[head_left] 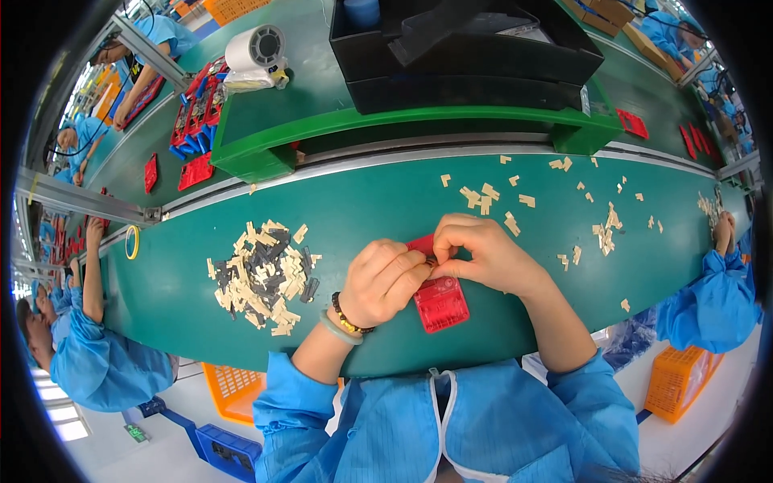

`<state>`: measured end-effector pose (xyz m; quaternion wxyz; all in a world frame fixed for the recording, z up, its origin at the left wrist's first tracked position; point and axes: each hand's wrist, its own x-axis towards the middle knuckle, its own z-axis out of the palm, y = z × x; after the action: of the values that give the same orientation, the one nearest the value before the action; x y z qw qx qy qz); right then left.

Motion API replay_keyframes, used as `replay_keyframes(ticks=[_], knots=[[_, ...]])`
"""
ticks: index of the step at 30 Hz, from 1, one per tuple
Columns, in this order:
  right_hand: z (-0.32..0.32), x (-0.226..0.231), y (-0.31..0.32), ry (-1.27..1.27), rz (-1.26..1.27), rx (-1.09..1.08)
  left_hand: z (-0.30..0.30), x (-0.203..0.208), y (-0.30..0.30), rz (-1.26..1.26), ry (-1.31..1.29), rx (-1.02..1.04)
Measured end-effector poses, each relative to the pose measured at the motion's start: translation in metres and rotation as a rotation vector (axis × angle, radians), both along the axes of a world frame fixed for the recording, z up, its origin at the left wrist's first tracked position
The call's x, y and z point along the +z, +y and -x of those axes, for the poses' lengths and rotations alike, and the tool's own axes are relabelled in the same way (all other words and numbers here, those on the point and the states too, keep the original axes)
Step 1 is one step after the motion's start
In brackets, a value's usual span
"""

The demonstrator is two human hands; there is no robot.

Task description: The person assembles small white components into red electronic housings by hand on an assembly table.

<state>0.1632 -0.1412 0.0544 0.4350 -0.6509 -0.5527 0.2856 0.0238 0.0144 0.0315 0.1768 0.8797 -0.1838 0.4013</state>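
Observation:
A red plastic casing lies on the green work surface in front of me, its lower part uncovered and its upper end showing between my hands. My left hand is closed at the casing's left side, its fingertips against the middle of it. From the right, my right hand bends over the casing, thumb and forefinger pinched together at the same spot. Whatever small piece sits between the fingertips is hidden. A heap of cream and dark grey small flat pieces lies to the left of my left hand.
Loose cream pieces are scattered beyond and right of my hands. A green raised shelf carries a black bin and a white roll. A yellow ring lies far left. Co-workers in blue sit on both sides; orange crates stand below.

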Motion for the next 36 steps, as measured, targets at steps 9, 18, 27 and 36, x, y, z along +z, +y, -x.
replay_keyframes(ticks=[9, 18, 27, 36], knots=[[-0.02, -0.012, -0.012, -0.724, 0.096, -0.335, -0.005, 0.0, 0.004, 0.269, 0.314, 0.285], [0.026, -0.023, 0.02, -0.886, -0.322, -0.343, -0.004, -0.005, -0.003, 0.439, 0.352, 0.185], [0.023, -0.023, 0.021, -0.921, -0.386, -0.379, 0.0, 0.005, -0.005, 0.354, 0.354, 0.192], [-0.003, -0.034, 0.012, 0.284, 0.133, -0.396, 0.022, 0.003, -0.025, 0.22, 0.475, 0.301]])
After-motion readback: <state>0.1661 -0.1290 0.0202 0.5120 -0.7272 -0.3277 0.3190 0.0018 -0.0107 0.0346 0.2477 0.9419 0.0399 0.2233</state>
